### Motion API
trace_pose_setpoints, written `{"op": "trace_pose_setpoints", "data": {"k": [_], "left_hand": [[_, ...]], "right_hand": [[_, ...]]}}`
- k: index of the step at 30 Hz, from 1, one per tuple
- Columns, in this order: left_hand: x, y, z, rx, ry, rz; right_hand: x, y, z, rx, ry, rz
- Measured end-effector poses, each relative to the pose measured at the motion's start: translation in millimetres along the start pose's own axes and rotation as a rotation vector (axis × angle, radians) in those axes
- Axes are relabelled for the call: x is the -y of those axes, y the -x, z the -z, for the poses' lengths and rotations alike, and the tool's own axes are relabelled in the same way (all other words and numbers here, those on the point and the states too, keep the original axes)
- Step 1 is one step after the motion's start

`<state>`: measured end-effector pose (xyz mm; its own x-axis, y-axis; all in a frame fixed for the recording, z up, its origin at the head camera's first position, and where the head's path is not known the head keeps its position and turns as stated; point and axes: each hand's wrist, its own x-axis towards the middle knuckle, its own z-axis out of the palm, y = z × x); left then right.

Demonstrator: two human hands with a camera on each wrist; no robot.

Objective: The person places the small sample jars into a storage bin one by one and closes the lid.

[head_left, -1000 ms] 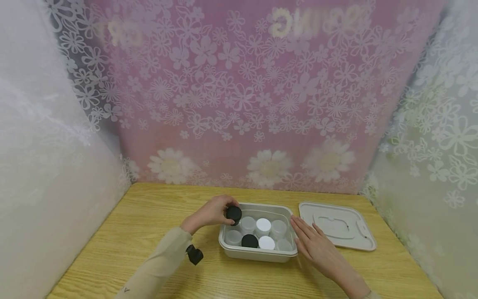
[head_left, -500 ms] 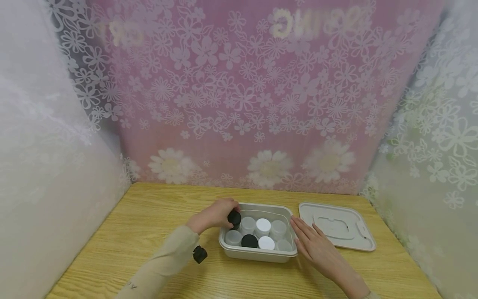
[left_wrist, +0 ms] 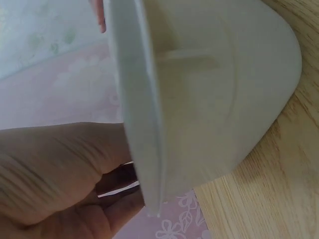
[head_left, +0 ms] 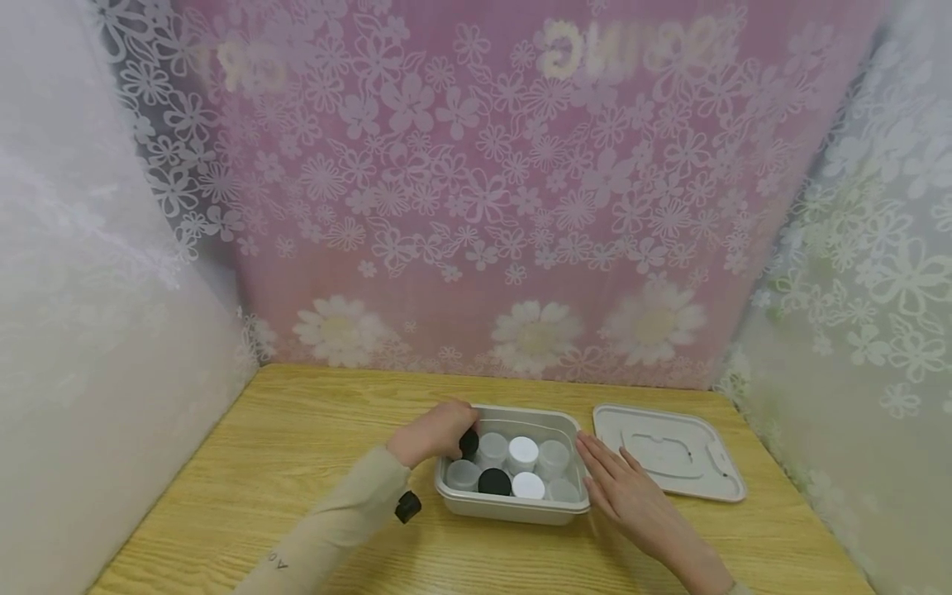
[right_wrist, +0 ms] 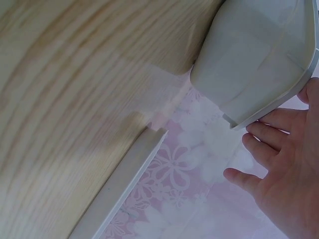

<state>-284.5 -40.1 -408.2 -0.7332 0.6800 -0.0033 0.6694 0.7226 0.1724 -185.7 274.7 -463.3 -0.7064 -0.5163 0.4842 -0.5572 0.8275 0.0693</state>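
Note:
A pale grey plastic box (head_left: 513, 512) stands on the table, holding several small round jars. In its back left corner my left hand (head_left: 439, 431) grips a black-lidded jar (head_left: 468, 444), partly hidden by the fingers. Beside that jar are clear-topped jars (head_left: 492, 449), white-lidded jars (head_left: 523, 453) and another black-lidded jar (head_left: 494, 482). My right hand (head_left: 632, 500) has straight fingers resting against the box's right rim. In the left wrist view the box wall (left_wrist: 199, 114) hides the left fingertips. Seen from the right wrist, the right fingers (right_wrist: 266, 134) touch the rim.
A flat grey lid (head_left: 662, 450) lies on the wooden table (head_left: 335, 397) right of the box, behind the right hand. A black device (head_left: 407, 506) hangs at the left wrist. Floral curtains (head_left: 483, 207) close off the back and both sides.
My left hand has lowered the black-lidded jar into the box's back left corner and still holds it. The right hand has stayed against the rim.

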Motion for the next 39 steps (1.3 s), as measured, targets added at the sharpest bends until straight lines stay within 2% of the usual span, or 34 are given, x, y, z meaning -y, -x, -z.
{"op": "trace_pose_setpoints", "data": {"k": [7, 11, 16, 20, 23, 27, 30, 33, 39], "left_hand": [[1.6, -1.9, -7.6, -0.018, -0.02, -0.024], [5.9, -2.0, -7.5, -0.025, 0.038, -0.032], [12.6, -1.6, -5.3, -0.118, 0.232, -0.008], [15.3, 0.8, -5.6, -0.179, 0.413, 0.041], [14.4, 3.2, -7.0, -0.225, 0.483, 0.08], [8.2, 6.5, -8.5, -0.311, 0.545, 0.123], [0.2, 8.1, -9.8, -0.392, 0.579, 0.116], [-8.5, 7.3, -12.5, -0.439, 0.622, 0.104], [-28.6, 0.4, -15.3, -0.423, 0.787, 0.115]], "right_hand": [[4.1, 1.5, 1.1, -0.02, 0.023, -0.005], [3.9, 2.7, 1.2, -0.017, 0.021, -0.003], [3.0, 4.2, 1.0, -0.018, -0.008, -0.007], [2.4, 4.9, 1.2, -0.014, -0.03, -0.022], [2.4, 4.4, 1.7, -0.001, -0.047, -0.04], [1.6, 2.5, 2.6, 0.012, -0.093, -0.054], [0.7, 0.9, 3.3, -0.006, -0.134, -0.046], [-1.3, 0.3, 3.0, -0.041, -0.179, -0.049], [-9.2, 1.5, 8.8, -0.138, -0.243, -0.122]]}}
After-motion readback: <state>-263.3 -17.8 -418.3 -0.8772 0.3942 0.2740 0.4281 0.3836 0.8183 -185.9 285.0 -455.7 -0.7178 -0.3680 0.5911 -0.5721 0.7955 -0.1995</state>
